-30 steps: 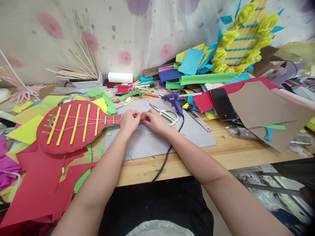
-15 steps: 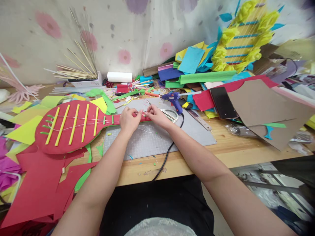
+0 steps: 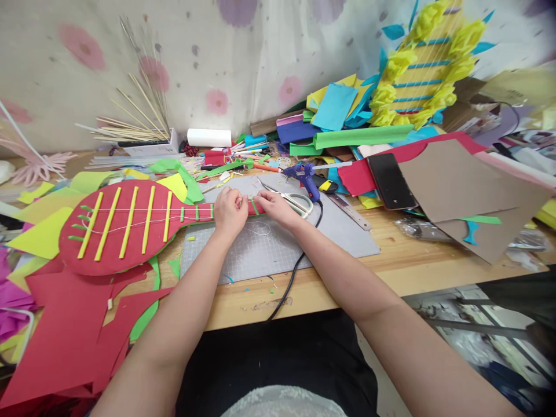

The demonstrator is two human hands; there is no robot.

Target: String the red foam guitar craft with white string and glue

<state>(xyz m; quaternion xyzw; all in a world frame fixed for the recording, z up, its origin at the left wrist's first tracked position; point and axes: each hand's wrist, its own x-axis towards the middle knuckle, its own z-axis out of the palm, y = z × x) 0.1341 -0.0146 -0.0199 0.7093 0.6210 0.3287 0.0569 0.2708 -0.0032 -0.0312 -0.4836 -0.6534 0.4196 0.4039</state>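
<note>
A red craft guitar [image 3: 113, 255] with yellow strips and short green bars lies flat on the left, its neck reaching right over a grey cutting mat [image 3: 234, 260]. White string [image 3: 125, 229] runs along its body to the neck. My left hand [image 3: 230, 213] is above the neck, fingers curled in a pinch on the string; the fingertips are partly hidden. A loose loop of string lies on the mat below. My right hand [image 3: 275, 207] has its fingers closed at the neck's far end. White-handled scissors [image 3: 299, 204] lie just beyond my right hand.
A purple glue gun [image 3: 306, 176] lies past the scissors, its black cable [image 3: 299, 266] crossing the mat to the table edge. A metal ruler [image 3: 350, 211] and phone [image 3: 392, 180] lie to the right. Red scraps [image 3: 65, 324] are at left; a yellow craft guitar [image 3: 419, 90] leans behind.
My hands have drawn slightly apart, uncovering green bars on the neck between them. The string loop stays on the mat. The whole view has shifted a little.
</note>
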